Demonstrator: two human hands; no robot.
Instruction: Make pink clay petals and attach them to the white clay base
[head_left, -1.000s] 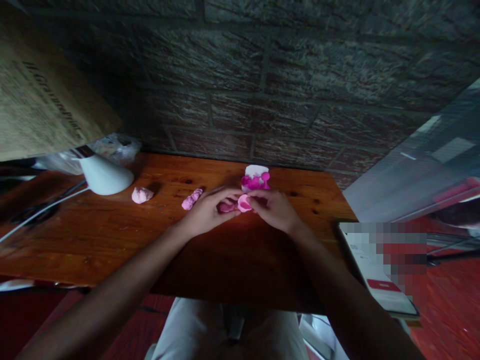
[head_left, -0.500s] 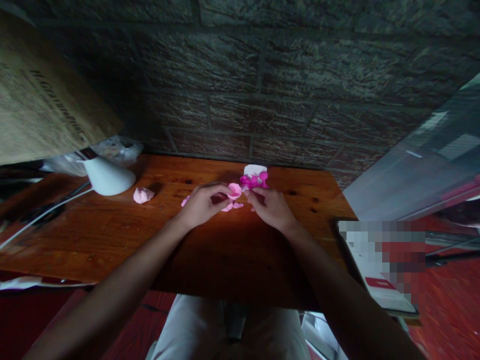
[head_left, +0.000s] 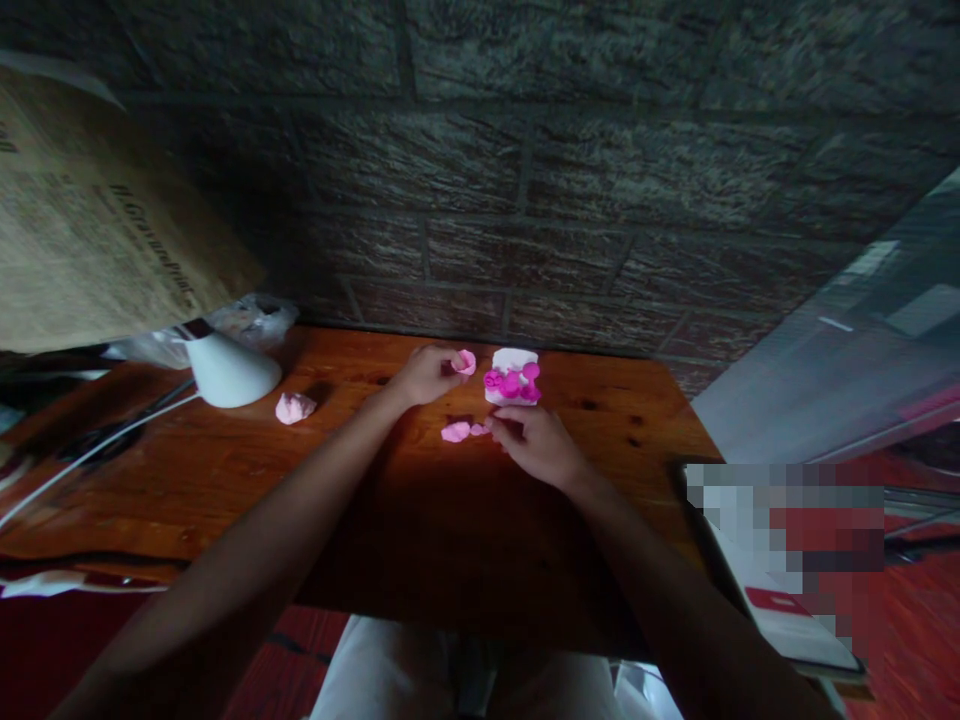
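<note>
A: Start with grip. Anything in the left hand [head_left: 431, 376]?

B: Yes, gripping by the rim, thumb against fingers: pink cup-shaped piece [head_left: 468, 363]. Near back edge of desk [head_left: 622, 390], about midway along. Resting on wood or lifted? Cannot tell.

A: Next, right hand [head_left: 538, 445]?

B: Thumb and finger drawn close together, farther from back edge than the left. Just beside the small pink bit [head_left: 478, 430], maybe touching. Gripping anything? Too small to tell.

A: Near those fingertips?

B: Larger pink lump [head_left: 455, 431], to the left of the small bit, flat on desk.

A: Toward back edge?

B: White block [head_left: 516, 358], just right of the cup-shaped piece, well apart from the left corner. Magenta pieces [head_left: 514, 383] across the front of it, rounded shapes in a cluster.

A: Left part of desk?

B: Pale pink lump [head_left: 295, 407], then white cone-shaped base [head_left: 232, 372] just beyond, toward left edge. White cable [head_left: 105, 450] trailing from there to left edge. Clear plastic bag [head_left: 259, 318] behind, by back edge. Printed brown paper [head_left: 112, 215] hanging above.

A: Right edge?

B: Flat pale panel [head_left: 817, 635], partly pixelated.

A: Behind back edge?

B: Dark brick wall [head_left: 465, 190]. Log it.
</note>
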